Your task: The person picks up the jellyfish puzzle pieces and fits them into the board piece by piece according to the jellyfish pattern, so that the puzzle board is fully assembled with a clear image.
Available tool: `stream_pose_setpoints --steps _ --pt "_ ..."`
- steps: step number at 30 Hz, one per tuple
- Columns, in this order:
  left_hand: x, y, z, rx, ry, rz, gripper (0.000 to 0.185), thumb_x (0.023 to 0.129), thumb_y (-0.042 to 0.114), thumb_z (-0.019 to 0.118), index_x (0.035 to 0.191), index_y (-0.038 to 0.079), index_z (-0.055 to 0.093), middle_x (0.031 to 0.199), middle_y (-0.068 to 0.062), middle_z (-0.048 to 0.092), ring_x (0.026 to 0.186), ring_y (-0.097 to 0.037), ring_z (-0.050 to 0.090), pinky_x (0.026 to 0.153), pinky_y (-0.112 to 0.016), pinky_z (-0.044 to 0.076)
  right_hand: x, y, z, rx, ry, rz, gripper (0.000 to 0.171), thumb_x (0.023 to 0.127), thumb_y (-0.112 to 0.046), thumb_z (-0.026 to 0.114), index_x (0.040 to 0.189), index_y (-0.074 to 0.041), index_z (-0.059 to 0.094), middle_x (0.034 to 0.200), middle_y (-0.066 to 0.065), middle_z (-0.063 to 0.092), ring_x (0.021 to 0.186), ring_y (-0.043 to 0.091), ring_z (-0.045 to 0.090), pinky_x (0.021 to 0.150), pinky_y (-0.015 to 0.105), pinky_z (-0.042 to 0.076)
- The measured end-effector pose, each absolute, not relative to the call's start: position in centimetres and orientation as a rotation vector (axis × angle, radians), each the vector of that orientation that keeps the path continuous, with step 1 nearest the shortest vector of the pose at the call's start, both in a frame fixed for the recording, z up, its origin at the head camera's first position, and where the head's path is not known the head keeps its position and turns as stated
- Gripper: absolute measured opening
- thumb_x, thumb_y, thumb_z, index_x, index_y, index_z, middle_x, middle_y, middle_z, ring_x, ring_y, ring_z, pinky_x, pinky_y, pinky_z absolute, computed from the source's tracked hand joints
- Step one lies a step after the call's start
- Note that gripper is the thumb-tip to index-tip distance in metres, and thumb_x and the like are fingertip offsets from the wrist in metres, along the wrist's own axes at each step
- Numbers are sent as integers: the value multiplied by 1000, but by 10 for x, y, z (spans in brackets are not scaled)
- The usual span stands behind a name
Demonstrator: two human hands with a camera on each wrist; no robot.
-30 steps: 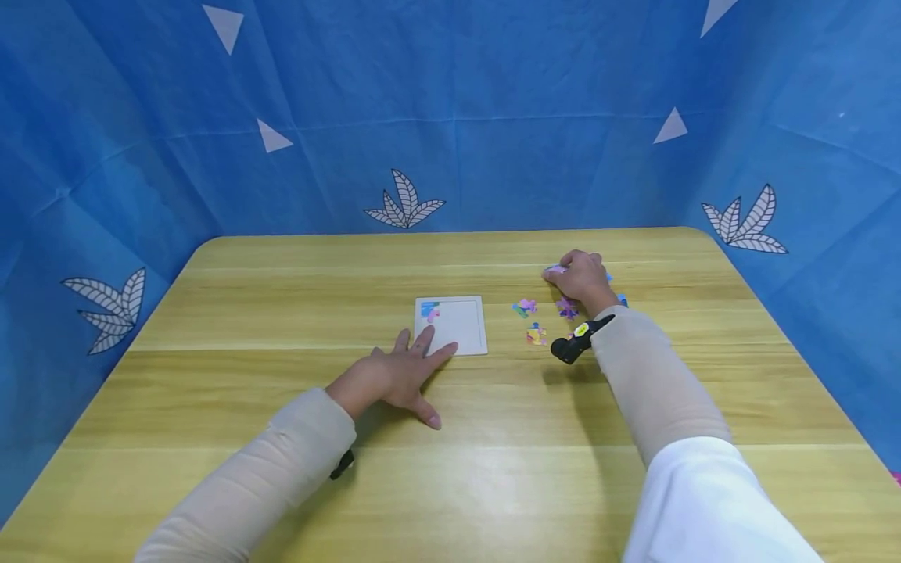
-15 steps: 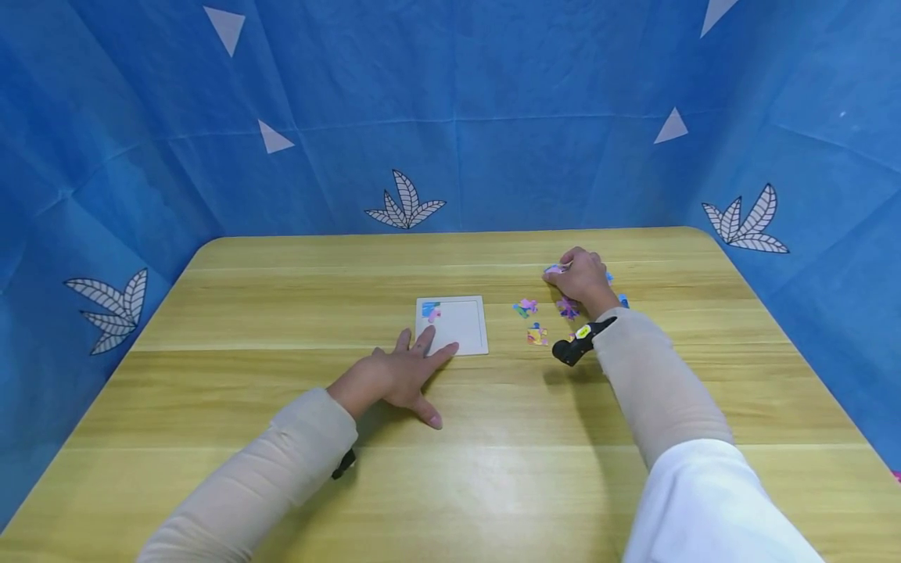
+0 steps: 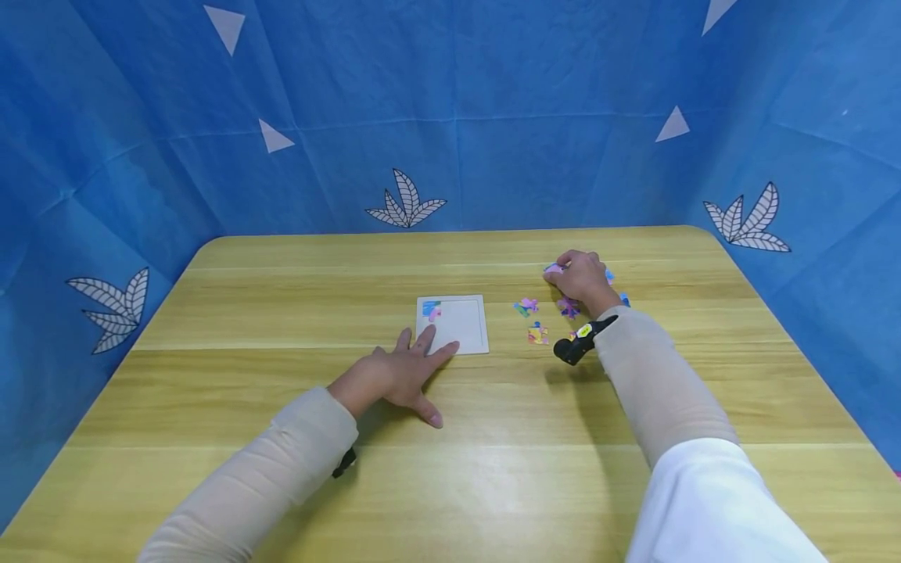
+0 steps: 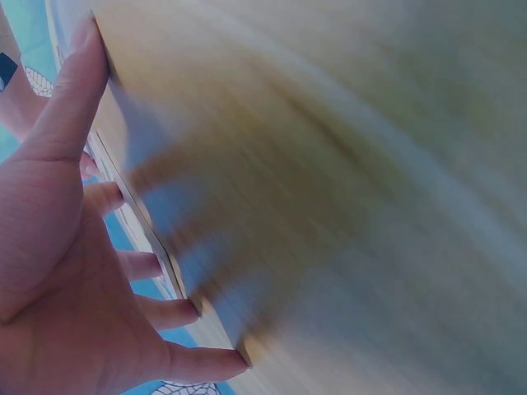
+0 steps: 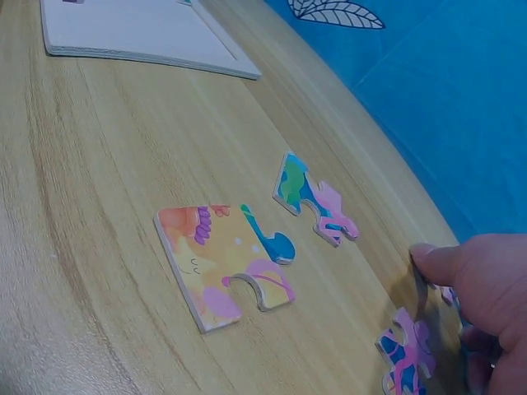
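Observation:
A square white puzzle tray [image 3: 461, 324] lies mid-table, with a blue-and-pink puzzle piece [image 3: 431, 310] seated in its upper left corner. My left hand [image 3: 397, 379] has its fingers spread, fingertips on the tray's near edge and thumb out on the tabletop. In the left wrist view the fingers [image 4: 169, 313] reach straight to that edge. Over at the back right, my right hand [image 3: 583, 277] pinches a pink-and-blue puzzle piece [image 3: 554, 268] between thumb and fingers. Seen from the right wrist, the thumb [image 5: 436, 263] is extended and the hand mostly hides that piece.
Between tray and right hand lie a yellow piece [image 3: 538, 335], a green-and-pink piece [image 3: 525, 306] and a purple piece [image 3: 568, 307]. Blue pieces [image 3: 624, 299] show partly behind the right wrist. A blue patterned curtain [image 3: 450, 117] stands past the table's far edge.

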State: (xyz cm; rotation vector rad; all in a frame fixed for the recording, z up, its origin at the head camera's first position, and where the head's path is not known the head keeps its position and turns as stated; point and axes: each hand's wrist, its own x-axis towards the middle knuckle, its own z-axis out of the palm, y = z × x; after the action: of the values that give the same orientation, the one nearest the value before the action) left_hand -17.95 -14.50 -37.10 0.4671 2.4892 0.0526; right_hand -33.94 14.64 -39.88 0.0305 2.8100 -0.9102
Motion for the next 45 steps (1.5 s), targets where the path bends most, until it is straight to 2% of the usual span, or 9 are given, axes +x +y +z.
stream_pose_setpoints --steps 7,12,17,25,30,34,39,43,45 --pt "-180 -145 -370 467 2490 52 115 65 64 72 152 34 2 158 -10 -12 142 -44 -5 103 -69 18 -339 146 -398 38 2809 -935 46 93 -34 57 127 -4 48 132 25 36 122 43 30 97 54 34" --pt "-180 -145 -370 469 2489 48 115 66 64 71 152 34 1 158 -10 -13 142 -44 -5 102 -69 19 -339 145 -400 21 2820 -988 43 92 -30 59 123 -3 46 126 20 43 114 37 39 94 50 37" --pt "-179 -144 -369 468 2478 61 114 67 63 72 152 34 2 158 -10 -13 142 -44 -5 102 -70 18 -336 146 -402 -33 2832 -1042 44 91 -26 62 121 1 45 120 21 49 105 34 48 92 47 40" --pt "-179 -143 -369 467 2487 64 114 66 63 72 152 34 3 158 -10 -13 142 -43 -5 103 -70 18 -332 147 -407 -43 2875 -1054 40 90 -28 63 109 -2 39 101 15 47 91 29 46 81 41 40" --pt "-179 -143 -370 455 2483 67 114 66 64 72 152 35 3 158 -9 -13 142 -43 -6 103 -69 18 -329 146 -407 -44 2860 -1059 34 94 -28 58 107 -4 38 96 13 46 80 26 46 73 36 38" --pt "-176 -145 -374 452 2483 82 114 66 63 72 152 35 3 158 -10 -13 142 -44 -5 103 -70 17 -325 143 -407 -62 2840 -1111 28 97 -23 53 112 -4 40 97 13 49 71 22 46 67 34 39" --pt "-176 -146 -375 462 2479 78 114 66 64 72 152 34 3 158 -10 -12 142 -44 -5 102 -70 18 -315 129 -401 -163 2785 -1235 37 97 -20 52 129 -6 41 89 11 49 59 19 43 55 32 38" --pt "-178 -145 -374 476 2490 72 114 66 64 72 152 34 3 158 -10 -12 142 -44 -5 102 -70 18 -310 115 -394 -264 2766 -1284 33 96 -18 54 126 -7 48 82 11 52 57 17 45 54 30 38" --pt "-178 -145 -374 482 2492 72 113 66 64 71 152 35 3 158 -10 -12 142 -44 -4 102 -70 19 -306 108 -392 -286 2734 -1304 31 96 -18 54 124 -7 50 85 12 55 58 16 50 54 29 40"
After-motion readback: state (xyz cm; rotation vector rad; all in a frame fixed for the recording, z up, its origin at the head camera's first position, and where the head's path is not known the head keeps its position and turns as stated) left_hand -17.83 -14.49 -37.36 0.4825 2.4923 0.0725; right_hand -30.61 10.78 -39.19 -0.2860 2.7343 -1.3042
